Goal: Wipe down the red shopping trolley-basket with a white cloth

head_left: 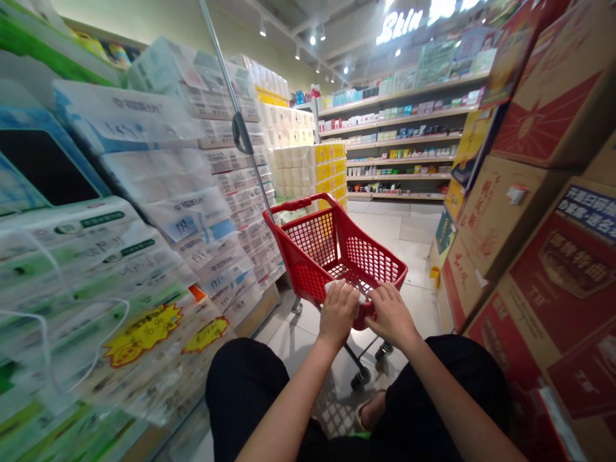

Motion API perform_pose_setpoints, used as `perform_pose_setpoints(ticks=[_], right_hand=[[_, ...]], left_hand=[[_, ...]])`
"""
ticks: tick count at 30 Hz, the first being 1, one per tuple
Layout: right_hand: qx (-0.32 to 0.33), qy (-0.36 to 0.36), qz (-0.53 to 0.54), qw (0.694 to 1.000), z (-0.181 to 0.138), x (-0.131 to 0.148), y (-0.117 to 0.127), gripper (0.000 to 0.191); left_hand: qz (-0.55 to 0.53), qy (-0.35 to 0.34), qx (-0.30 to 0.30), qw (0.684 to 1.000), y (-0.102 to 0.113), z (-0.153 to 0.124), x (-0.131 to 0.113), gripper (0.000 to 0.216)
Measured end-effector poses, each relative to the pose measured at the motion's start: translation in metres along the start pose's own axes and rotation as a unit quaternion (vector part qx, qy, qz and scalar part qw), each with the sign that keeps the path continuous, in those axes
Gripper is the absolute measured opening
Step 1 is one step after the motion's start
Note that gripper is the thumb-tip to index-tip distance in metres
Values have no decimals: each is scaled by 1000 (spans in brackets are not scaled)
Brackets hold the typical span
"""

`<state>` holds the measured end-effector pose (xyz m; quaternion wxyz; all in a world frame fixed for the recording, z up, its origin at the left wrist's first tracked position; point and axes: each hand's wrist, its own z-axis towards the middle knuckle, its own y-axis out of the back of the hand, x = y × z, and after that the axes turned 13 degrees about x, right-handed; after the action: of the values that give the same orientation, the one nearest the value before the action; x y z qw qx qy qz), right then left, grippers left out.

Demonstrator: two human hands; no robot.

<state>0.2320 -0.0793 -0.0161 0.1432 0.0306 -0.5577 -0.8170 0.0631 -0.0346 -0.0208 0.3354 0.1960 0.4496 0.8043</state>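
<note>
A small red plastic shopping cart [299,264] stands between my knees, its mesh basket showing nothing inside. My left hand [339,311] presses a crumpled white cloth or wipe [362,298] against the near rim, fingers curled over it. Just to the right, my right hand [389,313] bends its fingers over the same rim, with the thumb low on the outer side. A tall metal pole [219,54] with a dark grip [242,133] rises from the cart's far left corner. Below the basket, black caster wheels [360,378] rest on the floor.
Stacked tissue packs [192,212] with yellow price tags [144,333] and a white cable line the left. Cardboard boxes [495,212] rise close on the right. Beyond the cart, pale floor tiles [399,221] lead to shelves [394,122] of small goods.
</note>
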Motion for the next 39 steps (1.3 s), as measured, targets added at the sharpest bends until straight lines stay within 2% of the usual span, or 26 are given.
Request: perform_pose_setpoints(ticks=[3,5,10,13,15,17,20,24,27,30,32,36,39], right_hand=[[-19,8,7,1000,-4,18,-2,41],[-28,7,8,1000,-9,22,-3,36],[-22,21,8,1000,-17,12,4,23],[-23,21,13,999,-14,5,10,17],[-21,12,5,1000,-9,2,13,20],[-21,-5,-15,1000,-4,0,13,25],[-12,-24,-47,999,3,-2,10,27],[-11,-32,-36,999,2,-3,7,11],[-20,-23,-8,1000,-2,-8,7,4],[-25,7,10,1000,-5,-16,7,9],[-27,30,16,999,-5,-23,6,15],[-28,45,36,998,-2,-33,3,26],[-33,34,44,998,0,-33,1,28]], left_hand=[[-2,6,-1,1000,-1,-3,-12,27],[-1,-8,8,1000,2,-8,-11,29],[17,-96,41,994,11,-14,22,42],[15,-60,25,998,13,-8,44,48],[9,-23,12,1000,13,-2,50,48],[4,11,2,1000,12,3,44,43],[4,41,-5,999,5,5,20,39],[5,0,12,1000,-4,-3,-19,44],[5,-44,17,999,-5,-8,-27,47],[24,-105,34,994,1,-7,-8,50],[30,-109,41,993,7,-3,15,51],[16,-25,28,999,15,3,57,56],[4,22,11,1000,14,5,63,58]])
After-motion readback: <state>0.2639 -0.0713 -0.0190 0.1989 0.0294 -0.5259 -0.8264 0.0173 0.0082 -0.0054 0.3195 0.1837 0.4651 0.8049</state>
